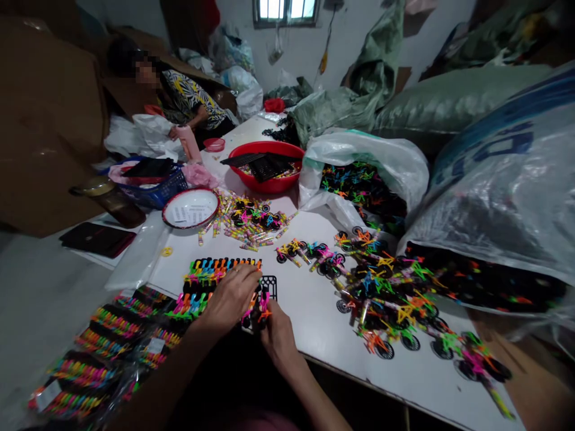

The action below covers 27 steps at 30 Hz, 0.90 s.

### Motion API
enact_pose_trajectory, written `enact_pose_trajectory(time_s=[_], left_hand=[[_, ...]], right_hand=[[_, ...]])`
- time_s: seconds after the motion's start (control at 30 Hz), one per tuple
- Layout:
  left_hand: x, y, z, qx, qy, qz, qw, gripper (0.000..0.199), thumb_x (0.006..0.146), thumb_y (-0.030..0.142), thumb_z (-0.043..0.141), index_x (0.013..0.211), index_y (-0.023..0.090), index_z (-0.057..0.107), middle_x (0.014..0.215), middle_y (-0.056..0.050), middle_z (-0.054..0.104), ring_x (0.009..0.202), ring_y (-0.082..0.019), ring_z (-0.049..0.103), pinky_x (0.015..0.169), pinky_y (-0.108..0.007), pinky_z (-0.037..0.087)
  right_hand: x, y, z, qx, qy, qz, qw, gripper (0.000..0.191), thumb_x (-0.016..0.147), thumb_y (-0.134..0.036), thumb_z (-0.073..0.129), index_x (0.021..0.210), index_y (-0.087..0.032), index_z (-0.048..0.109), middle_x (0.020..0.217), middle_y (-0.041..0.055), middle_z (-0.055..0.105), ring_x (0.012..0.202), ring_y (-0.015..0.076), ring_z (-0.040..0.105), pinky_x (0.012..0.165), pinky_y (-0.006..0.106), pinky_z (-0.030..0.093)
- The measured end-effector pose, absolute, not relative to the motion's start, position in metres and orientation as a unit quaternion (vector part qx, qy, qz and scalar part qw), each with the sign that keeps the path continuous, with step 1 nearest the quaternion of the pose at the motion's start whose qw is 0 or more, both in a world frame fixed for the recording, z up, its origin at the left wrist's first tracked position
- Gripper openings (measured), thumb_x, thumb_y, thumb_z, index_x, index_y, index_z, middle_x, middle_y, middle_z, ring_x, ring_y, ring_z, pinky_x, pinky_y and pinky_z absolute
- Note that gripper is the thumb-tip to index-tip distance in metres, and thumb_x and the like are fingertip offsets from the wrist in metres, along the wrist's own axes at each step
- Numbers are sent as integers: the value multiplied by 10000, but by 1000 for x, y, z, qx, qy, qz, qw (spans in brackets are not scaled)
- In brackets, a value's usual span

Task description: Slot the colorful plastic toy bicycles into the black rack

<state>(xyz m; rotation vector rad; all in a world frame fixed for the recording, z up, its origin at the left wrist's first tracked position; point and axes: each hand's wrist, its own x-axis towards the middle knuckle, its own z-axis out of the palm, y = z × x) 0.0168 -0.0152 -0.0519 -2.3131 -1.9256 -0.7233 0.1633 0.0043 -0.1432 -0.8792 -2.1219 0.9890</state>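
Colourful toy bicycles stand in two packed rows on a black plastic grid tray at the table's front edge. Over the tray's right part is my left hand, its fingers bent together and pointing down among the bicycles; the fingertips are hidden. Just right of it, my right hand is closed at the tray's near right corner, thumb and fingers on an orange and pink toy bicycle. Part of the tray's grid shows bare beyond the hands.
Loose toy bicycles spread across the table's right, before an open white sack. Patterned tubes lie near a red basin and an enamel bowl. Packed bicycle sets lie lower left. Another person sits behind.
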Motion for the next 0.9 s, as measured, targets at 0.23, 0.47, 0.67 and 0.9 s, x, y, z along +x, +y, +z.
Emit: enact_pose_trajectory(time_s=[0.23, 0.47, 0.67, 0.9], left_hand=[[41, -57, -65, -756, -607, -239, 51, 213, 918, 220, 377, 956, 185, 583, 903, -45, 648, 867, -196, 586, 767, -349, 484], [33, -51, -95, -754, -609, -230, 88, 213, 895, 127, 387, 947, 183, 585, 878, -39, 647, 859, -188, 591, 788, -317, 485], [36, -53, -92, -757, -584, -271, 108, 192, 870, 110, 430, 963, 171, 587, 862, -58, 642, 838, -195, 588, 787, -323, 482], [17, -23, -48, -700, -640, -304, 84, 149, 883, 193, 486, 1012, 173, 558, 934, -64, 632, 921, -212, 565, 850, -381, 444]], right_hand=[[164, 7, -142, -320, -846, 343, 251, 150, 847, -150, 360, 903, -189, 494, 784, 38, 560, 646, 160, 533, 581, 240, 404], [160, 8, -144, -317, -878, 284, 218, 196, 835, -99, 394, 956, -170, 530, 809, 50, 573, 645, 162, 532, 556, 238, 380], [176, 62, -120, -294, -845, 410, 176, 131, 819, -140, 496, 873, -175, 610, 721, -3, 619, 635, 128, 566, 570, 197, 403], [155, 144, -93, -539, -820, 171, 84, 201, 828, -83, 449, 940, -55, 613, 964, 223, 622, 869, 269, 609, 714, 333, 427]])
